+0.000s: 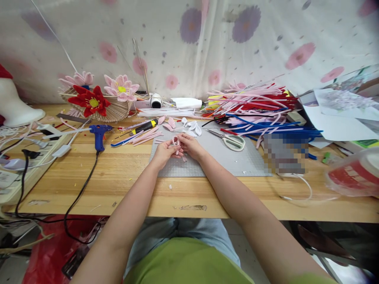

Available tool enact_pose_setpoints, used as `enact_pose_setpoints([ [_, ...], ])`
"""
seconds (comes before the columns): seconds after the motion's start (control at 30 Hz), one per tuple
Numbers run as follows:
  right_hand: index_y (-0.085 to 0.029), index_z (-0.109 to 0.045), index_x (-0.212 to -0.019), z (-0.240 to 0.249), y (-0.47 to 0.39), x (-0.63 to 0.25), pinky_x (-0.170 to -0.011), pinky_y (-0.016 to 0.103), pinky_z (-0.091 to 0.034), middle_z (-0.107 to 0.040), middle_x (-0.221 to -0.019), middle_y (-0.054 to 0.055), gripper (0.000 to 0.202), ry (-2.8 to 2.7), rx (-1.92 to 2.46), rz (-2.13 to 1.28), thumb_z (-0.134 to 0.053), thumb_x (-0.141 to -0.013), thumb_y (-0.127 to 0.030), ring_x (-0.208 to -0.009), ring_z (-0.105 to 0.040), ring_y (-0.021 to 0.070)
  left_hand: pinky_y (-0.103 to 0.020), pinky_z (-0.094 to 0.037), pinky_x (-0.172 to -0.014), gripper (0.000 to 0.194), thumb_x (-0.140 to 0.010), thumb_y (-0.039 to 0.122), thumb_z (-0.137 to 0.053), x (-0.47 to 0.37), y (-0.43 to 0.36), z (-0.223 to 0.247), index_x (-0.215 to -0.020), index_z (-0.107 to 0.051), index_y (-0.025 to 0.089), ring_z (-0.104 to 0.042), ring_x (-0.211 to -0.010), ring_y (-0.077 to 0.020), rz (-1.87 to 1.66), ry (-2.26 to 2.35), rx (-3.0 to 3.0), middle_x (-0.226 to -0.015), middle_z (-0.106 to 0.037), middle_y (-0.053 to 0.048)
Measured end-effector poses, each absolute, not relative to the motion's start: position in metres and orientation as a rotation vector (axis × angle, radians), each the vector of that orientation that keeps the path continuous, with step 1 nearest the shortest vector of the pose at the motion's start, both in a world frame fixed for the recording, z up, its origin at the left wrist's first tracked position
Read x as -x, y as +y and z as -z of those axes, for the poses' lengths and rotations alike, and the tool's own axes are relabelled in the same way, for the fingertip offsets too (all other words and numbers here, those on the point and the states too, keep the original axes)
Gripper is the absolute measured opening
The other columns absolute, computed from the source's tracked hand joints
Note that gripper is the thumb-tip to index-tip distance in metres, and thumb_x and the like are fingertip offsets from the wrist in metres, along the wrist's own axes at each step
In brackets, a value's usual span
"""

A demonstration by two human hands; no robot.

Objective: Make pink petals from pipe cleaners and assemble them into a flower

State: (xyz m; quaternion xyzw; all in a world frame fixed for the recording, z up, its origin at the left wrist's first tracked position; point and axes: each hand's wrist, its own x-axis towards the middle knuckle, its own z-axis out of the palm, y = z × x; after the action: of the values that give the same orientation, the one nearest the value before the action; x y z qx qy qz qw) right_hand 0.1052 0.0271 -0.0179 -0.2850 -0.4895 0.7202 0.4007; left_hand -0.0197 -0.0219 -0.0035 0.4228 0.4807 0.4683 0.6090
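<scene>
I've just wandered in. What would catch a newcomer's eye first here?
Probably the bright red flower at the back left, with a pink flower just behind it to the right. Then the colourful heap of fuzzy stems at the back right. In the middle, the left hand and right hand hold a small pink loop.

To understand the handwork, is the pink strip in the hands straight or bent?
Bent: the pink strip curves into a small loop between left hand and right hand.

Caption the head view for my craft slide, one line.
Left hand and right hand hold a looped pink strip over a gray mat, glue gun left, scissors right.
</scene>
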Motion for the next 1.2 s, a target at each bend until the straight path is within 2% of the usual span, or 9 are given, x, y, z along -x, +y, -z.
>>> enact_pose_setpoints([
  [0.13, -0.018, -0.06, -0.093, 0.013, 0.027, -0.112, -0.036, 0.016, -0.019, -0.05, -0.064, -0.003, 0.035, -1.152, 0.578, -2.013, -0.064, -0.067, -0.041, -0.048, -0.037, 0.0042, -0.017, -0.047, -0.047, 0.043, -0.065, 0.023, -0.071, 0.022, -0.025, -0.001, -0.102, -0.053, 0.015, -0.055, -0.046, -0.0064, -1.05, 0.933, -0.914, -0.062, -0.061, 0.002],
  [0.27, -0.016, -0.062, -0.087, 0.013, 0.027, -0.114, -0.036, 0.015, -0.021, -0.044, -0.059, -0.003, 0.028, -1.105, 0.558, -2.089, -0.063, -0.07, -0.039, -0.049, -0.035, 0.005, -0.014, -0.044, -0.043, 0.041, -0.063, 0.027, -0.073, 0.024, -0.024, -0.001, -0.097, -0.053, 0.016, -0.052, -0.043, -0.0036, -1.026, 0.835, -0.876, -0.06, -0.058, 0.005],
  [0.4, -0.014, -0.061, -0.078, 0.017, 0.029, -0.113, -0.035, 0.013, -0.023, -0.037, -0.052, -0.005, 0.025, -1.068, 0.519, -2.126, -0.065, -0.069, -0.037, -0.044, -0.029, 0.0036, -0.012, -0.043, -0.042, 0.046, -0.062, 0.027, -0.075, 0.024, -0.023, 0.001, -0.1, -0.051, 0.018, -0.051, -0.042, -0.0033, -1.025, 0.796, -0.861, -0.058, -0.057, 0.006],
  [0.53, -0.013, -0.057, -0.069, 0.019, 0.03, -0.11, -0.033, 0.013, -0.021, -0.035, -0.046, -0.007, 0.02, -1.028, 0.554, -2.114, -0.067, -0.068, -0.031, -0.039, -0.025, 0.0022, -0.013, -0.044, -0.042, 0.056, -0.061, 0.027, -0.076, 0.022, -0.024, 0.002, -0.109, -0.048, 0.018, -0.053, -0.043, -0.0043, -1.001, 0.79, -0.862, -0.06, -0.059, 0.004],
  [0.7, -0.013, -0.053, -0.062, 0.016, 0.029, -0.108, -0.031, 0.012, -0.017, -0.035, -0.041, -0.008, 0.015, -0.97, 0.552, -2.056, -0.063, -0.068, -0.022, -0.035, -0.022, 0.0009, -0.014, -0.045, -0.044, 0.066, -0.067, 0.021, -0.071, 0.02, -0.025, 0.005, -0.125, -0.039, 0.018, -0.057, -0.046, -0.0074, -0.988, 0.826, -0.873, -0.061, -0.062, 0.003],
  [0.97, -0.015, -0.044, -0.051, 0.012, 0.029, -0.106, -0.03, 0.016, -0.011, -0.029, -0.037, -0.008, 0.022, -0.948, 0.637, -1.865, -0.059, -0.066, -0.022, -0.031, -0.018, 0.0009, -0.018, -0.049, -0.048, 0.071, -0.07, 0.019, -0.068, 0.014, -0.026, 0.003, -0.132, -0.033, 0.017, -0.061, -0.049, -0.0103, -0.965, 0.852, -0.94, -0.06, -0.064, 0.002],
  [1.2, -0.015, -0.055, -0.061, 0.007, 0.027, -0.104, -0.033, 0.019, -0.009, -0.037, -0.04, -0.007, 0.016, -1.053, 0.729, -1.829, -0.059, -0.064, -0.03, -0.034, -0.02, 0.0027, -0.021, -0.049, -0.05, 0.081, -0.07, 0.017, -0.067, 0.014, -0.028, 0.0, -0.138, -0.022, 0.016, -0.063, -0.054, -0.0126, -1.033, 0.93, -0.94, -0.062, -0.066, 0.0],
])
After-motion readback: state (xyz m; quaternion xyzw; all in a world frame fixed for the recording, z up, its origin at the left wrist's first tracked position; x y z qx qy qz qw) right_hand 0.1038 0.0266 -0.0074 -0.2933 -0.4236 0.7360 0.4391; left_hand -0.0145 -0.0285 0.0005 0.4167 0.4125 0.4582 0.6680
